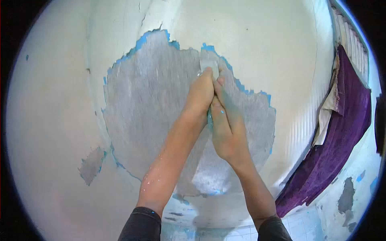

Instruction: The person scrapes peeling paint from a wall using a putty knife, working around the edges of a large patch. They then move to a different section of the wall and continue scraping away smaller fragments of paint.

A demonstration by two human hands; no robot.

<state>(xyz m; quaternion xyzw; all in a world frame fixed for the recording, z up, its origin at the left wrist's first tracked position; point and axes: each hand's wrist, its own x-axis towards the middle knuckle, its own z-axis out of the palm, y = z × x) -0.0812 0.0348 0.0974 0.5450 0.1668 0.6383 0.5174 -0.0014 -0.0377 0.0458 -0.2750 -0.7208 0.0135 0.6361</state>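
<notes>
A flat, pale scraper blade (209, 65) lies against the wall near the top of a large bare grey patch (148, 92). Around the scraper, my left hand (201, 91) is closed, its thumb near the blade. My right hand (227, 124) is closed on the same tool from the right side, just below and beside the left. Part of a greenish handle (210, 119) shows between the two hands. Blue ragged paint edges border the patch, and whitish paint surrounds it. White flecks dot my left forearm.
A purple cloth (341, 128) hangs at the right below a slatted window (352, 40). A small bare patch (92, 165) is at the lower left. White tiles (301, 225) run along the bottom. Another grey patch (346, 196) marks the wall at lower right.
</notes>
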